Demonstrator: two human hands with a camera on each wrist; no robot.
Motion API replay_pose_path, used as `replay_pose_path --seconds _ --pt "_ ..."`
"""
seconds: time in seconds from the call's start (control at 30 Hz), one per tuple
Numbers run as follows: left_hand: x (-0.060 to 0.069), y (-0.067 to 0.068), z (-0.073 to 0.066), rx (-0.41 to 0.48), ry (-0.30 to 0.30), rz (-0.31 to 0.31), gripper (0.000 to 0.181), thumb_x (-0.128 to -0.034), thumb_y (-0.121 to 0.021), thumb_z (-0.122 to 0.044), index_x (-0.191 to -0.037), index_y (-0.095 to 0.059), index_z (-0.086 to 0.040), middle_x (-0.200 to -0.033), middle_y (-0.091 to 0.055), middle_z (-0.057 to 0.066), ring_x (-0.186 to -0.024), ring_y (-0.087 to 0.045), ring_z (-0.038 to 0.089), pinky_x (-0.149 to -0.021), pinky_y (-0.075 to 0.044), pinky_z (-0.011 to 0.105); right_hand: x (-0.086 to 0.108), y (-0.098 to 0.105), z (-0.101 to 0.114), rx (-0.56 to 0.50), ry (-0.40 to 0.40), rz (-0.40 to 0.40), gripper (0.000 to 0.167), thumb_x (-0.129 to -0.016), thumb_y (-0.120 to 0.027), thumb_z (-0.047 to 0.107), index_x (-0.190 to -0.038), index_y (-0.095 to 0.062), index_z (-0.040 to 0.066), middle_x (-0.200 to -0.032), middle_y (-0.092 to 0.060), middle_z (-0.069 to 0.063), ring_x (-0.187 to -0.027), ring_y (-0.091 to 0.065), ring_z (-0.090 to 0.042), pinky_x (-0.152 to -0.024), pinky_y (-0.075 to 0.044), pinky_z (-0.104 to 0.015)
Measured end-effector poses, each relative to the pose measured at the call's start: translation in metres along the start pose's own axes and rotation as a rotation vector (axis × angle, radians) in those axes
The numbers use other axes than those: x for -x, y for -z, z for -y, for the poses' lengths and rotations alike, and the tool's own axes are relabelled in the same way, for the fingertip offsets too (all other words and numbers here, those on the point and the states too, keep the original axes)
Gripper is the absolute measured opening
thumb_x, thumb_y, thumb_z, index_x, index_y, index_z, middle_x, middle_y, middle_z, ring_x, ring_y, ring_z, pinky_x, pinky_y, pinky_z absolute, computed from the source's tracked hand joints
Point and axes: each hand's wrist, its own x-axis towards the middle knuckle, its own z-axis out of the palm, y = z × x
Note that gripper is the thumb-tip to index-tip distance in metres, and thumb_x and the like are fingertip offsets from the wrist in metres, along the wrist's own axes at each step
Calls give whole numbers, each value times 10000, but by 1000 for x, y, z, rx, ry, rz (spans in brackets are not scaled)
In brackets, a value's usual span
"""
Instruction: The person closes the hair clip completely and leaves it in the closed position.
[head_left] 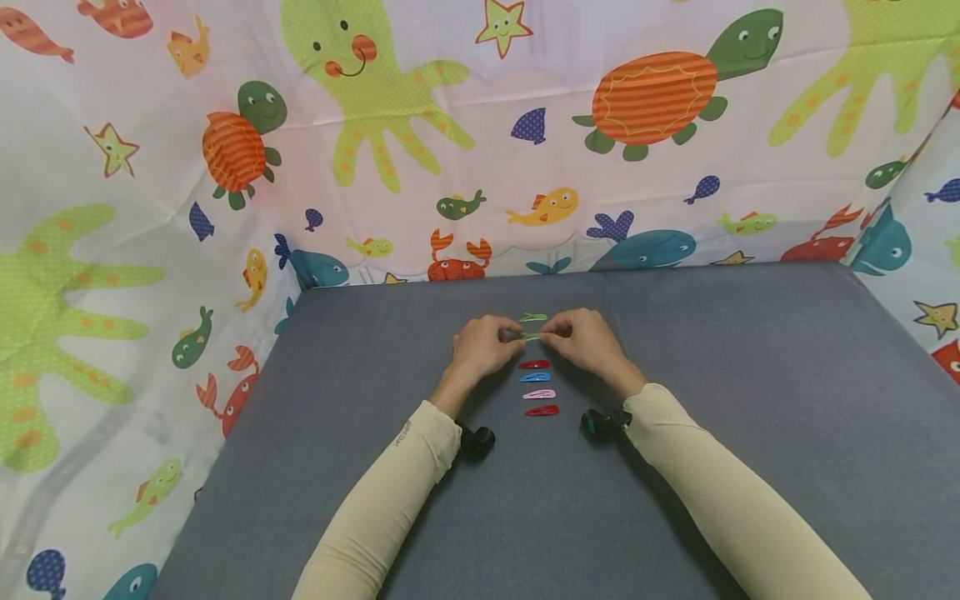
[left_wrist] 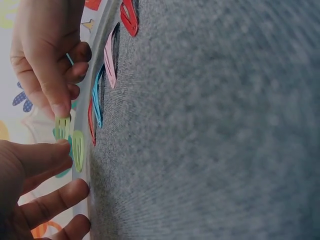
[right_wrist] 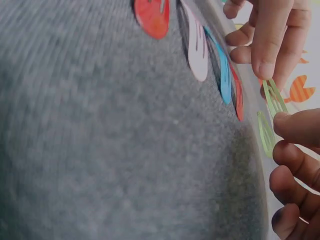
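Grey table (head_left: 750, 375), green clip (left_wrist: 62, 129) between pinching fingers (left_wrist: 44, 156)

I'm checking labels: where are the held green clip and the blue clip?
Held green clip (left_wrist: 62, 128), left wrist view: middle of its exposed part.
Blue clip (head_left: 535, 377), head view: middle of its body.

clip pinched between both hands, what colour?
Light green clip; shows best in the left wrist view.

Table (head_left: 780, 375) allows passage outside both arms (head_left: 382, 500). Left hand (head_left: 483, 343) and right hand (head_left: 587, 340), bridged by green clip (head_left: 532, 337), block far middle; other clips (head_left: 536, 377) obstruct between arms; curtain (head_left: 495, 167) bounds far edge.
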Motion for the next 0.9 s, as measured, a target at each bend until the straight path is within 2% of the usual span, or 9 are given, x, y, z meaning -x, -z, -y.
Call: replay_pose_path --seconds 0.13,0.3,0.6,0.77,0.9 --pt "2 1 0 26 -2 -2 244 -918 -760 -293 -1148 -788 -215 -960 -762 21 -925 -653 208 -924 -414 568 1 -1 0 -34 18 -8 112 -937 -739 170 -977 -809 92 -914 -778 -76 -758 -647 -189 -695 -513 -343" --pt "5 1 1 41 -8 -3 210 -927 -751 -292 -1117 -796 -215 -988 -763 11 -960 -657 202 -936 -410 569 3 0 -1 -105 34 1 127 -942 -734 161 -1008 -802 77 -946 -774 -90 -766 -651 -188 -693 -512 -313" --pt "11 7 0 72 -74 -17 165 -945 -730 -293 -1077 -803 -228 -961 -743 -18 -911 -640 162 -855 -433 476 6 6 -7 -261 72 101 175 -982 -687 170 -1087 -787 73 -992 -735 -113 -791 -595 -179 -715 -504 -274" --pt "18 13 -1 120 -112 -20 143 -952 -724 -273 -1050 -807 -209 -931 -723 -15 -843 -619 148 -785 -451 393 12 11 -6 -376 61 161 211 -1002 -659 184 -1120 -774 53 -1008 -720 -182 -810 -607 -228 -733 -507 -277" --pt "24 17 -1 176 -145 -5 134 -957 -720 -241 -1022 -811 -168 -926 -720 6 -839 -619 154 -760 -497 333 16 13 -4 -433 31 197 226 -1008 -652 208 -1137 -770 64 -1013 -689 -232 -823 -612 -333 -685 -498 -300"
